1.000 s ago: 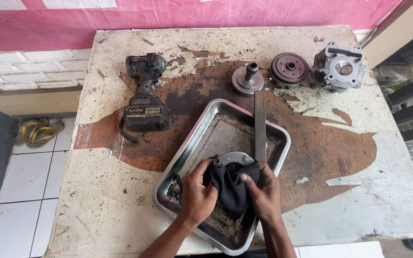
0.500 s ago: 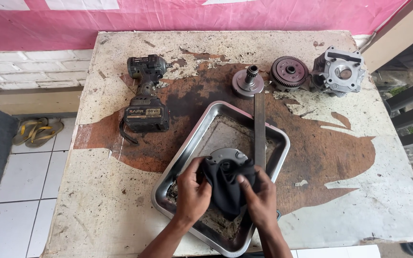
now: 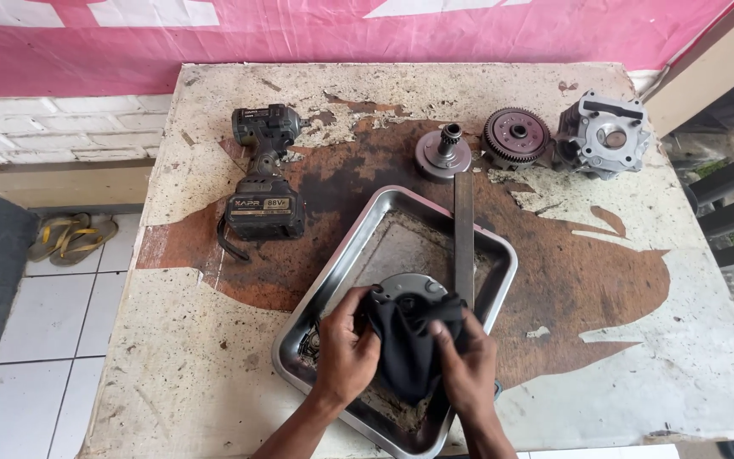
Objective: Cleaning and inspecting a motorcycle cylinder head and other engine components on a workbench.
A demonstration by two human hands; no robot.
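My left hand (image 3: 346,353) and right hand (image 3: 467,370) grip black rag (image 3: 409,344) around round part (image 3: 409,287) in tray (image 3: 367,246); wiping under way, part half covered.

1. The black cloth (image 3: 408,344) covers most of the round metal part (image 3: 408,287); only its top arc shows.
2. Both forearms are cut off by the bottom edge.
3. The tray (image 3: 324,299)'s near corner is partly hidden under the right hand (image 3: 469,367).
4. The table (image 3: 214,374)'s near edge leaves view.
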